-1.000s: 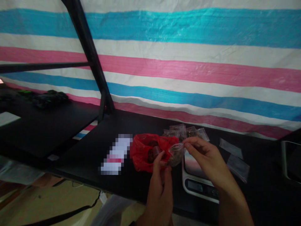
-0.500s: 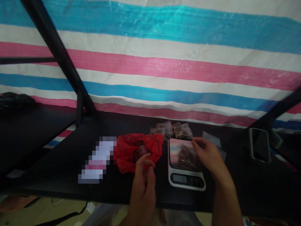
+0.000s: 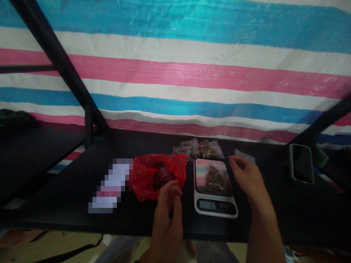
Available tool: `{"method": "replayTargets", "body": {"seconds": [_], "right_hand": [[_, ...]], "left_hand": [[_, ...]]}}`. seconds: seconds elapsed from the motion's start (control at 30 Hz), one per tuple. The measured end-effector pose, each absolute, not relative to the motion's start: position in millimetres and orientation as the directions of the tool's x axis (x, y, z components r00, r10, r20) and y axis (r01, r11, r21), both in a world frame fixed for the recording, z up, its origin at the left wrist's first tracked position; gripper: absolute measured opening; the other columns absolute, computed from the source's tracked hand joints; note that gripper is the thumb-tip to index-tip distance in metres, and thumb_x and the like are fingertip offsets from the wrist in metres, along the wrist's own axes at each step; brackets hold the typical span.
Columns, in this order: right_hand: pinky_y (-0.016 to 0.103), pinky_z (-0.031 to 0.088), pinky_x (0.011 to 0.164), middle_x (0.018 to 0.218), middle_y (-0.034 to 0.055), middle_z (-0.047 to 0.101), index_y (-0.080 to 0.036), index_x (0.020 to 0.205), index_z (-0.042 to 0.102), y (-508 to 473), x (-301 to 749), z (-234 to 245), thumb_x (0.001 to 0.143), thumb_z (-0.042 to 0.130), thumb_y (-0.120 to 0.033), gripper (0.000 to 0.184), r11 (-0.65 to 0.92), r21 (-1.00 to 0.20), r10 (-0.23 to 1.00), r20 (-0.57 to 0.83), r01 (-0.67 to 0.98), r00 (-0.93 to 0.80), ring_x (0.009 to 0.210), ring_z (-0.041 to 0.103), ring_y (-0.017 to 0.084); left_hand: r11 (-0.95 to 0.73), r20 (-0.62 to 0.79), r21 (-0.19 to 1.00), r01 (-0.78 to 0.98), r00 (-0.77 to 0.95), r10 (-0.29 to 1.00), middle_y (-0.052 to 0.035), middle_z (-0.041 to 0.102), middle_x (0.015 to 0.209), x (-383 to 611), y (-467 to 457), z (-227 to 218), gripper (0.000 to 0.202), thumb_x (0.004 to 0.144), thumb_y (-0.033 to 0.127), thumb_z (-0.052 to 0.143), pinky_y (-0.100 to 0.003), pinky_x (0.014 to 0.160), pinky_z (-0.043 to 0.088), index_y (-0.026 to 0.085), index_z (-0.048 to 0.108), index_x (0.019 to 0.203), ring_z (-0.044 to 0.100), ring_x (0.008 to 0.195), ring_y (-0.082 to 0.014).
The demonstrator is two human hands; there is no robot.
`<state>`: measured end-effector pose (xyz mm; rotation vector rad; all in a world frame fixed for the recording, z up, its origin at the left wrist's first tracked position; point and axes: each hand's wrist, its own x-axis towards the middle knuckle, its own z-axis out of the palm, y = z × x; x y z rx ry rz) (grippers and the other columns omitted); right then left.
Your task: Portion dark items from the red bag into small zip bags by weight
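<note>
A clear zip bag of brown dried bits (image 3: 214,178) lies flat on the silver plate of a white kitchen scale (image 3: 196,204). Just right of the scale, my right hand (image 3: 248,179) hovers with loosely bent fingers and nothing in them, apart from the bag. My left hand (image 3: 168,212) is at the near edge of a crumpled red plastic bag (image 3: 142,175), its fingers curled but apart from the thumb, holding nothing I can see. Inside the red bag are a small translucent cup (image 3: 164,174) and dark brown bits, partly shaded.
Several filled zip bags (image 3: 210,149) lie behind the scale. Flat clear bags (image 3: 245,156) are behind my right hand. A phone (image 3: 301,163) leans at the right, and a blurred-out paper (image 3: 112,182) lies left on the black table (image 3: 68,204). A striped sheet (image 3: 175,73) hangs behind.
My right hand has let go of the zip bag's corner and moved slightly right, off the scale. The bag stays on the plate. My left hand has hardly moved.
</note>
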<state>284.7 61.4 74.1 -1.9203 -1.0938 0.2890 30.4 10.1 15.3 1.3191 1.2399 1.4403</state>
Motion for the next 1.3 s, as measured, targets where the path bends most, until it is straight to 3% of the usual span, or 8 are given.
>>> {"method": "replayTargets", "body": {"seconds": [0.5, 0.7, 1.1, 1.3], "right_hand": [[0.040, 0.056, 0.084, 0.093, 0.0120, 0.083, -0.019, 0.091, 0.081, 63, 282, 72, 0.082, 0.062, -0.038, 0.029, -0.237, -0.810, 0.822, 0.127, 0.536, 0.555, 0.091, 0.077, 0.031], [0.036, 0.053, 0.071, 0.089, 0.0108, 0.082, -0.018, 0.096, 0.080, 67, 281, 68, 0.084, 0.063, -0.035, 0.027, -0.294, -0.806, 0.815, 0.070, 0.514, 0.576, 0.082, 0.077, 0.028], [0.034, 0.052, 0.062, 0.081, 0.0081, 0.080, -0.021, 0.095, 0.077, 70, 277, 67, 0.084, 0.068, -0.031, 0.017, -0.297, -0.833, 0.808, 0.042, 0.467, 0.588, 0.068, 0.074, 0.025], [0.035, 0.053, 0.066, 0.085, 0.0084, 0.080, -0.021, 0.097, 0.075, 71, 274, 70, 0.078, 0.071, -0.029, 0.021, -0.254, -0.869, 0.828, 0.030, 0.424, 0.559, 0.073, 0.074, 0.025]], "left_hand": [[-0.161, 0.157, 0.987, -0.021, -0.132, 0.979, -0.0046, 0.067, 0.099, 31, 10, 25, 0.025, 0.099, 0.038, 0.065, -0.030, 0.072, 0.053, 0.024, 0.065, 0.118, 0.061, 0.076, -0.0166], [-0.167, 0.162, 0.986, -0.026, -0.137, 0.977, -0.0036, 0.066, 0.098, 27, 10, 22, 0.025, 0.099, 0.036, 0.064, -0.029, 0.069, 0.051, 0.025, 0.064, 0.121, 0.061, 0.075, -0.0159], [-0.222, 0.218, 0.975, -0.014, -0.140, 0.966, -0.0033, 0.065, 0.095, 23, 9, 23, 0.021, 0.101, 0.031, 0.061, -0.027, 0.064, 0.049, 0.024, 0.064, 0.120, 0.061, 0.073, -0.0149], [-0.223, 0.219, 0.975, -0.017, -0.135, 0.966, -0.0027, 0.065, 0.095, 23, 8, 21, 0.019, 0.103, 0.031, 0.059, -0.026, 0.062, 0.048, 0.025, 0.064, 0.120, 0.060, 0.071, -0.0141]]}}
